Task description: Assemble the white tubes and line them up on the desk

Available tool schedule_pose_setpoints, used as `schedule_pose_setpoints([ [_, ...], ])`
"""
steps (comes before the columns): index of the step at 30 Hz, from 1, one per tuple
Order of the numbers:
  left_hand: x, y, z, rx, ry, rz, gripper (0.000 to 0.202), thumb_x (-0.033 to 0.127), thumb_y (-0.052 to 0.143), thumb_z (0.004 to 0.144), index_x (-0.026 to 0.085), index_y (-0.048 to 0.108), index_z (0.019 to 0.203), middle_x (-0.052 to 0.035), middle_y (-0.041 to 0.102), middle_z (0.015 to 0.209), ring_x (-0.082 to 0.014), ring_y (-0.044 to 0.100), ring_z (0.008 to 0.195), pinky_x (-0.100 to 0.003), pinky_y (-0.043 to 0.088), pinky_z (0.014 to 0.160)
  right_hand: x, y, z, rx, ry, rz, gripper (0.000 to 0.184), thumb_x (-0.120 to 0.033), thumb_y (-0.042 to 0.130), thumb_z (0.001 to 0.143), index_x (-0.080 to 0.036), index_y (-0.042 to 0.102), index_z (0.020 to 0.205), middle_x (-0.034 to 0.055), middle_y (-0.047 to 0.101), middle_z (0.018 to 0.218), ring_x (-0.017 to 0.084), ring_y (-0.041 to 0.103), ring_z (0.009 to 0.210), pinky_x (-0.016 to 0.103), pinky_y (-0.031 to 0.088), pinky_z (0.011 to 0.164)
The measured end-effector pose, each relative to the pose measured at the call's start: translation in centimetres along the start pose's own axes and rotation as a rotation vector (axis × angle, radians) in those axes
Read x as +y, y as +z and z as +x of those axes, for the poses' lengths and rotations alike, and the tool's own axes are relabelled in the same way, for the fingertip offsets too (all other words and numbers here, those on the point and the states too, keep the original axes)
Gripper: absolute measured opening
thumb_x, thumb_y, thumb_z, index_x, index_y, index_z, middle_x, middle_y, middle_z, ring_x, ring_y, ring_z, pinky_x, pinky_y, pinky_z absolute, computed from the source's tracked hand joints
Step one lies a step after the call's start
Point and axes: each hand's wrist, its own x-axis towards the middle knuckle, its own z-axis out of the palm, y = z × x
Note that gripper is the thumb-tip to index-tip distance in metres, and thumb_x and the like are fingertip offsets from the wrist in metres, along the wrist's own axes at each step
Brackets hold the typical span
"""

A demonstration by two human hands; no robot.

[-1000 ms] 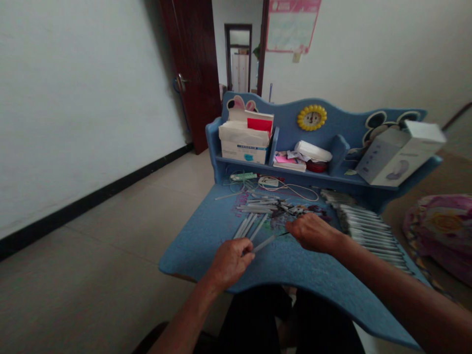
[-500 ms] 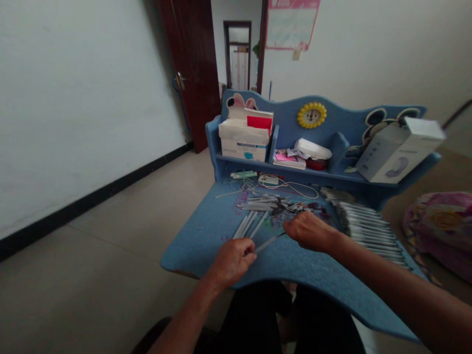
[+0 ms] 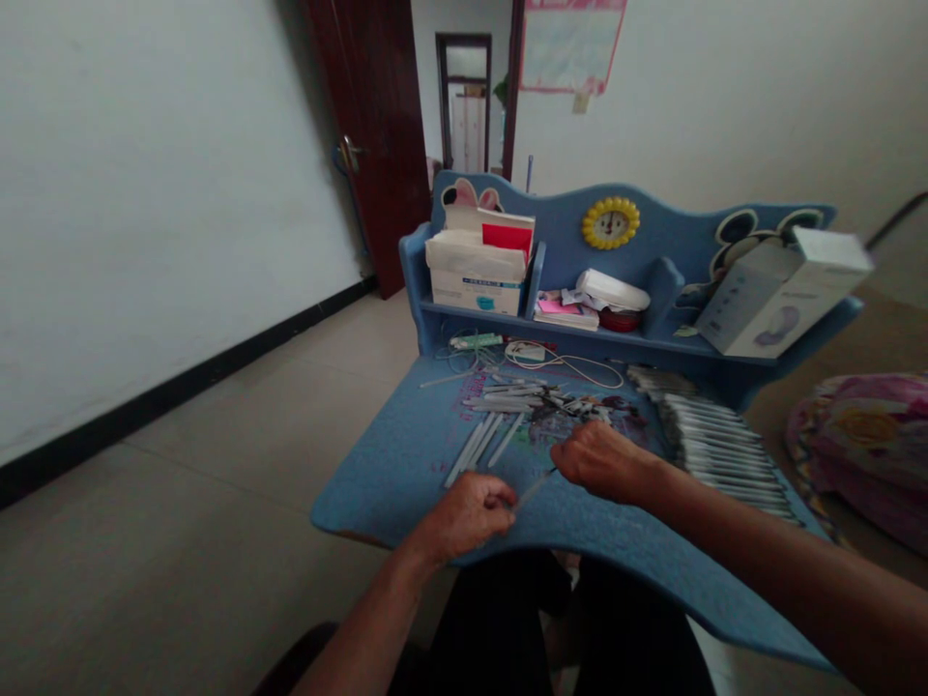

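My left hand [image 3: 470, 516] is closed around one end of a thin pale tube [image 3: 532, 489] above the front of the blue desk [image 3: 391, 474]. My right hand [image 3: 598, 459] pinches the tube's other, dark-tipped end. Just beyond my hands lie a few loose pale tubes [image 3: 481, 440] side by side. Behind them is a jumbled heap of more tubes and small parts [image 3: 536, 398]. A long row of finished tubes [image 3: 714, 440] is laid out along the desk's right side.
The desk's shelf carries white boxes [image 3: 478, 266], papers [image 3: 580, 304] and a tilted white carton [image 3: 783, 290]. A white cable [image 3: 572, 365] lies under the shelf. A dark door [image 3: 369, 135] stands at the back left, a colourful cushion [image 3: 862, 435] at the right.
My left hand has drawn slightly nearer to me and my right hand has shifted a little left, so less of the tube shows between them. The view has drifted slightly.
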Motion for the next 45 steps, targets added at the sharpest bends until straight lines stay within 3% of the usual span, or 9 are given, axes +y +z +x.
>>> schedule_pose_setpoints([
  [7, -0.4, 1.2, 1.0, -0.012, 0.013, -0.114, 0.016, 0.016, 0.054, 0.059, 0.014, 0.062, 0.073, 0.0037, 0.057, 0.056, -0.0107, 0.047, 0.052, -0.02, 0.033, 0.049, -1.4, -0.4, -0.5, 0.092, -0.088, -0.011, 0.019, 0.001, 0.041, 0.078, -0.012, 0.055, 0.079, 0.0083, 0.062, 0.065, 0.02, 0.058, 0.058, 0.027, 0.033, 0.049],
  [14, -1.0, 2.1, 1.9, 0.069, 0.132, -0.166, 0.005, 0.017, 0.057, 0.061, 0.015, 0.054, 0.065, 0.0066, 0.046, 0.055, -0.0086, 0.041, 0.053, -0.02, 0.033, 0.051, -3.5, -2.1, -2.4, 0.379, 0.007, 0.083, 0.013, -0.011, 0.041, 0.086, -0.015, 0.053, 0.08, 0.0056, 0.056, 0.066, 0.018, 0.049, 0.06, 0.03, 0.03, 0.053],
  [18, -0.7, 1.8, 1.8, 0.133, 0.154, -0.14, 0.011, 0.025, 0.059, 0.066, 0.015, 0.055, 0.07, 0.0048, 0.048, 0.059, -0.0094, 0.042, 0.056, -0.02, 0.034, 0.052, -4.9, -0.9, -3.5, 0.501, 0.044, 0.264, 0.013, -0.016, 0.041, 0.088, -0.017, 0.054, 0.088, 0.0029, 0.056, 0.067, 0.017, 0.048, 0.061, 0.029, 0.03, 0.056],
  [20, -0.5, 1.6, 1.8, 0.155, 0.144, -0.143, 0.014, 0.029, 0.059, 0.068, 0.016, 0.055, 0.072, 0.0038, 0.05, 0.06, -0.01, 0.044, 0.057, -0.02, 0.035, 0.053, -4.5, 1.1, -3.5, 0.461, 0.185, 0.342, 0.015, -0.014, 0.041, 0.086, -0.018, 0.055, 0.083, 0.0026, 0.058, 0.067, 0.016, 0.051, 0.063, 0.028, 0.031, 0.058],
  [24, -0.3, 1.7, 1.8, 0.199, 0.137, -0.174, 0.012, 0.028, 0.057, 0.07, 0.016, 0.054, 0.072, 0.0038, 0.051, 0.059, -0.0098, 0.046, 0.055, -0.02, 0.036, 0.053, -1.2, 5.4, -2.5, 0.105, 0.634, 0.321, 0.019, -0.022, 0.039, 0.089, -0.021, 0.058, 0.091, 0.0036, 0.067, 0.078, 0.015, 0.061, 0.071, 0.022, 0.035, 0.059],
  [26, -0.3, 1.9, 1.7, 0.223, 0.145, -0.191, 0.012, 0.027, 0.057, 0.071, 0.016, 0.053, 0.072, 0.004, 0.049, 0.058, -0.0098, 0.047, 0.054, -0.02, 0.036, 0.052, 0.9, 6.8, -1.8, 0.035, 0.717, 0.293, 0.023, -0.021, 0.037, 0.09, -0.019, 0.058, 0.097, 0.0066, 0.069, 0.079, 0.016, 0.064, 0.072, 0.022, 0.037, 0.058],
  [34, -0.2, 1.8, 1.1, 0.247, 0.149, -0.15, 0.012, 0.027, 0.058, 0.072, 0.016, 0.053, 0.073, 0.0036, 0.049, 0.059, -0.0099, 0.048, 0.053, -0.021, 0.037, 0.052, 4.6, 8.1, 2.3, -0.074, 0.683, 0.229, 0.021, -0.009, 0.045, 0.084, -0.01, 0.063, 0.095, 0.0183, 0.069, 0.085, 0.025, 0.067, 0.082, 0.031, 0.048, 0.066],
  [38, -0.3, 1.6, 1.1, 0.251, 0.151, -0.131, 0.012, 0.026, 0.058, 0.071, 0.016, 0.053, 0.073, 0.0044, 0.048, 0.056, -0.0096, 0.047, 0.052, -0.021, 0.037, 0.051, 5.2, 8.5, 3.5, -0.109, 0.642, 0.236, 0.017, -0.018, 0.051, 0.087, -0.008, 0.064, 0.09, 0.0117, 0.069, 0.087, 0.02, 0.065, 0.083, 0.035, 0.05, 0.072],
  [45, -0.1, 1.3, 1.0, 0.254, 0.169, -0.125, 0.011, 0.026, 0.057, 0.071, 0.016, 0.053, 0.07, 0.0055, 0.045, 0.053, -0.0093, 0.044, 0.051, -0.02, 0.035, 0.051, 5.3, 7.2, 2.5, 0.05, 0.582, 0.339, 0.023, -0.005, 0.043, 0.082, -0.008, 0.063, 0.093, 0.0196, 0.068, 0.089, 0.026, 0.064, 0.086, 0.033, 0.048, 0.07],
])
